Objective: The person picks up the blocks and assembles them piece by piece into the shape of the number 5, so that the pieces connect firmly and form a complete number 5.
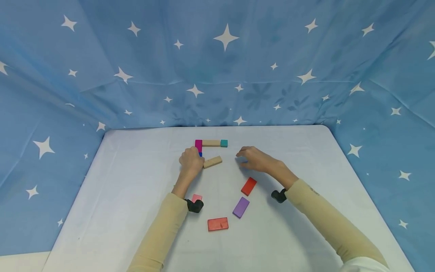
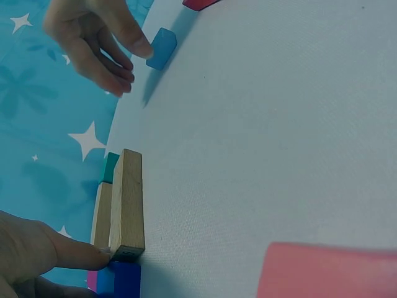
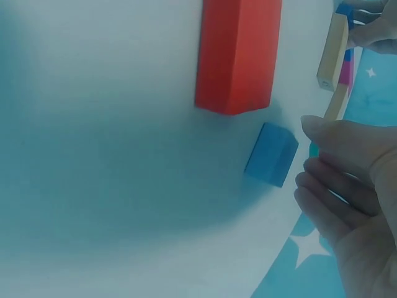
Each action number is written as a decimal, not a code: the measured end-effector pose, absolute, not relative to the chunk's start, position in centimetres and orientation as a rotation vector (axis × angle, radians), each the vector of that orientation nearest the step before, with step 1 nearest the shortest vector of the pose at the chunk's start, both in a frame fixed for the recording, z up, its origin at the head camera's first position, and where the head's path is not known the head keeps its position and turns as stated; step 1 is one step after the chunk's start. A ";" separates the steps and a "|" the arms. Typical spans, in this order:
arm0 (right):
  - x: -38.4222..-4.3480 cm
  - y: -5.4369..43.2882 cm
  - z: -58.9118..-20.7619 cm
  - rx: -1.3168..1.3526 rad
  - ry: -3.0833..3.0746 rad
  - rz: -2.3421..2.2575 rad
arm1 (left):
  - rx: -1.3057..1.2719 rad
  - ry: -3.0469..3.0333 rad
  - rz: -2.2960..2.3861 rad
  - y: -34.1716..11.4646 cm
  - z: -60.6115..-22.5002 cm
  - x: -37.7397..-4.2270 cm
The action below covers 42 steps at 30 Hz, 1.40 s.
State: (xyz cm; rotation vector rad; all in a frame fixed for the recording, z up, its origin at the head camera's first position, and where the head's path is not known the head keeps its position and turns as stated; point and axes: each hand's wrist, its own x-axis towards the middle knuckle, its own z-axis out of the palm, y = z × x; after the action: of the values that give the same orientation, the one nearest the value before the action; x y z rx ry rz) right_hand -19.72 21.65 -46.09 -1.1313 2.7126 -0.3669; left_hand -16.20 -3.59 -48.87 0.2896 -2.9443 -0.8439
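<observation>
My left hand (image 1: 192, 161) pinches a dark blue block (image 2: 124, 280), its thumb along one side. The hand covers most of this block from above. A plain wooden block (image 1: 212, 162) lies slanted with one end at the thumb. Just beyond, a magenta block (image 1: 198, 145), a second wooden block (image 1: 211, 143) and a teal cube (image 1: 224, 143) form a corner. My right hand (image 1: 256, 158) is off to the right, fingers loosely bent and thumb apart, holding nothing. A lighter blue block (image 3: 272, 155) stands on the table near its thumb, hidden in the head view.
A red block (image 1: 249, 186) and a purple block (image 1: 241, 207) lie nearer the body. Closer still is a flat red block (image 1: 218, 224). A pink block (image 1: 196, 198) sits partly behind the left wrist camera. Blue star-patterned cloth (image 1: 217, 102) hangs behind the white table (image 1: 136, 181).
</observation>
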 end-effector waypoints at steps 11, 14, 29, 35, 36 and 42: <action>-19.3 23.0 -46.3 -1.102 2.699 -0.362 | 0.286 -2.937 -0.852 -3.7 -49.0 -16.3; -19.2 23.2 -46.4 -1.107 2.696 -0.365 | 0.286 -2.939 -0.856 -3.8 -49.0 -16.3; -18.9 23.5 -46.9 -1.084 2.689 -0.361 | 0.297 -2.948 -0.840 -3.6 -48.8 -16.3; -19.2 23.1 -47.1 -1.094 2.682 -0.373 | 0.303 -2.950 -0.835 -3.7 -48.9 -16.3; -19.2 23.0 -47.2 -1.093 2.678 -0.374 | 0.305 -2.952 -0.836 -3.7 -48.9 -16.3; -19.7 22.3 -47.2 -1.116 2.669 -0.388 | 0.303 -2.960 -0.844 -3.7 -48.9 -16.3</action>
State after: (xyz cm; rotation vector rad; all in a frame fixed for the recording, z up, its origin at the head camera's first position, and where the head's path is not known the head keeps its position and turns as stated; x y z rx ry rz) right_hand -19.67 22.25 -47.16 -1.1158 2.6689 -0.3883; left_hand -16.29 -3.67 -48.95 0.3034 -2.9595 -0.8436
